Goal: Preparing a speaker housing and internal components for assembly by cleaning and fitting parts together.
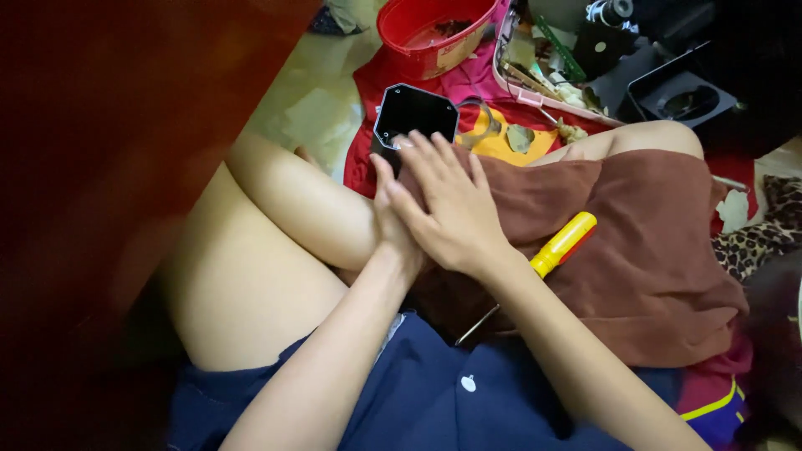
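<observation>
My right hand (pixel 447 209) lies flat with its fingers spread, over the edge of a brown cloth (pixel 652 250) draped on my leg. Its fingertips reach the lower edge of a black octagonal part (pixel 413 113). My left hand (pixel 386 219) is pressed beside and partly under the right one, thumb up against the black part. Its fingers are hidden, so I cannot tell whether it grips anything. A screwdriver with a yellow and red handle (pixel 564 244) lies on the brown cloth just right of my right wrist, with its metal shaft (pixel 476 326) pointing toward my lap.
A red bucket (pixel 430 29) stands at the top on a red cloth (pixel 368 92). A pink-rimmed tray of small tools (pixel 543 71) and black device parts (pixel 681 96) lie at the upper right. A dark reddish panel (pixel 109 142) fills the left side.
</observation>
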